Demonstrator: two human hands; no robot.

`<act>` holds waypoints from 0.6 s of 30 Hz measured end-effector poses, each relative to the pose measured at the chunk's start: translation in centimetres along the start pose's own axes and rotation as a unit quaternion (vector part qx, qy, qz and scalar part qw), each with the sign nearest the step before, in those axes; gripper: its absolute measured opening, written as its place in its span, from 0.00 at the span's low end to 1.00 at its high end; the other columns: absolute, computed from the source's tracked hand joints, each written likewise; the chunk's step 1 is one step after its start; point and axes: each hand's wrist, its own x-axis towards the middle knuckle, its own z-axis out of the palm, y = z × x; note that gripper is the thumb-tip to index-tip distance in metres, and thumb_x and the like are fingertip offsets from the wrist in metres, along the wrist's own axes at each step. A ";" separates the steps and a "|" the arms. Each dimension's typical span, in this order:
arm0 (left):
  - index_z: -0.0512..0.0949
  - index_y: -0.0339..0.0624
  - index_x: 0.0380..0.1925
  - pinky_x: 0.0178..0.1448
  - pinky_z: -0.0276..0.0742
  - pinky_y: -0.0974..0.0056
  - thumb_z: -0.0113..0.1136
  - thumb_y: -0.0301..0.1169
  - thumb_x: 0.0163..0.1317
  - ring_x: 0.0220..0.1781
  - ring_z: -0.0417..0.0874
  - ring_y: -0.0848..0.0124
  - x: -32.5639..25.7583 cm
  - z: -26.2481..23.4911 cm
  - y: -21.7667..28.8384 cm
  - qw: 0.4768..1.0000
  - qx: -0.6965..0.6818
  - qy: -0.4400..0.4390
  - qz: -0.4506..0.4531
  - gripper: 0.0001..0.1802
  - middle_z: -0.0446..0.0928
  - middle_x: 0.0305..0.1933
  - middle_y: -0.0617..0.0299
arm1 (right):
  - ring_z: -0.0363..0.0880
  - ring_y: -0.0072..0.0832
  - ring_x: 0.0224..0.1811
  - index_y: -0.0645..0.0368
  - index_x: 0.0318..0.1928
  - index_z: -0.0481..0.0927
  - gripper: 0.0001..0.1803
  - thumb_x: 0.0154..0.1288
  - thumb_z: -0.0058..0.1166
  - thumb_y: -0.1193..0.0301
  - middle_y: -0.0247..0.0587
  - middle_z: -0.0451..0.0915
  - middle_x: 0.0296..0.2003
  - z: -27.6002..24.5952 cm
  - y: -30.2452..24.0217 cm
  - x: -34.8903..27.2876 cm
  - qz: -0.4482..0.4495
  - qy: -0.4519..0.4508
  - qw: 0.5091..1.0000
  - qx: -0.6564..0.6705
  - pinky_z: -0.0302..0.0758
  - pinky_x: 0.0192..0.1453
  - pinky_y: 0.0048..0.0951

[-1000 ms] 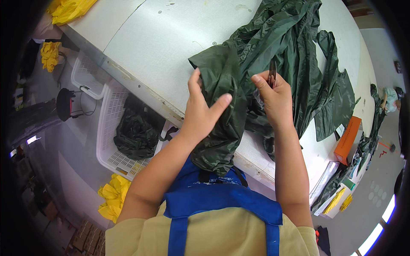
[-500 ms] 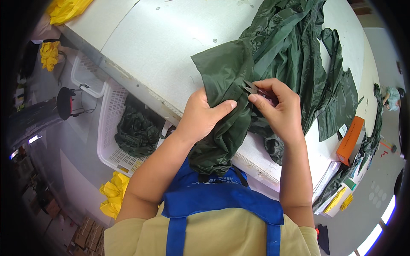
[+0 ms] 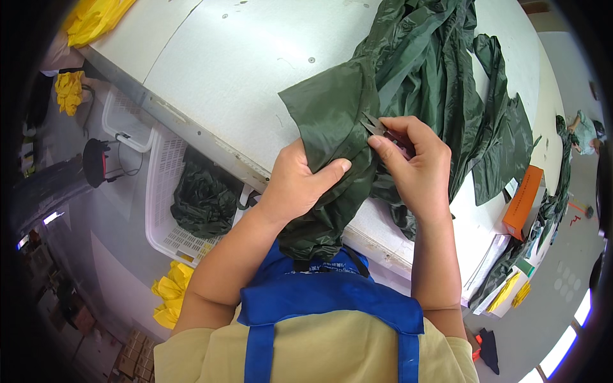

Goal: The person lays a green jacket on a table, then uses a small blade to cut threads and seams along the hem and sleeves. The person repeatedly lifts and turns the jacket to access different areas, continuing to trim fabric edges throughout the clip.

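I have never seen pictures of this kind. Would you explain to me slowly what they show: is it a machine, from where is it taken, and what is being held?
There is no machine at work here: these are a person's own bare hands. The camera sits on the person's head and looks down, and its very wide lens bends straight edges and leaves dark corners. Picture left is the person's left.

The left hand holds a shiny dark green fabric, thumb on top. The right hand grips a small pointed metal tool, perhaps snips, with its tips at the fabric; whether they touch is hard to tell.

The fabric spreads over a white table, with an orange box at the right. Below, at the left, stands a white basket holding more green cloth.
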 end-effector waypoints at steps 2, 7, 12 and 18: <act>0.78 0.33 0.43 0.47 0.76 0.69 0.59 0.22 0.59 0.41 0.78 0.78 0.0 0.0 -0.1 1.000 0.005 -0.001 0.007 0.12 0.81 0.40 0.63 | 0.82 0.30 0.33 0.65 0.38 0.81 0.13 0.54 0.66 0.72 0.46 0.81 0.31 0.0 0.1 0.0 -0.007 0.002 1.000 -0.002 0.78 0.38 0.27; 0.78 0.33 0.44 0.48 0.75 0.68 0.59 0.21 0.58 0.42 0.78 0.78 0.0 0.0 -0.1 1.000 0.007 -0.003 0.006 0.12 0.81 0.41 0.63 | 0.75 0.14 0.32 0.67 0.38 0.81 0.10 0.57 0.64 0.75 0.33 0.81 0.31 0.1 0.5 -0.1 0.017 -0.007 0.999 0.029 0.72 0.38 0.18; 0.78 0.33 0.46 0.51 0.75 0.67 0.58 0.21 0.60 0.45 0.79 0.76 -0.3 -0.2 0.3 0.998 0.048 -0.019 0.035 0.13 0.81 0.44 0.62 | 0.77 0.16 0.34 0.64 0.38 0.81 0.09 0.59 0.64 0.74 0.32 0.81 0.31 -0.3 1.7 -0.1 0.066 0.042 0.970 0.232 0.73 0.41 0.19; 0.78 0.33 0.45 0.51 0.75 0.67 0.60 0.21 0.58 0.45 0.79 0.75 -1.2 -0.3 0.9 0.977 0.190 -0.044 0.085 0.13 0.82 0.44 0.61 | 0.66 0.10 0.31 0.64 0.49 0.75 0.16 0.63 0.60 0.71 0.26 0.74 0.32 -0.9 2.7 0.8 0.152 0.032 0.938 0.309 0.61 0.36 0.12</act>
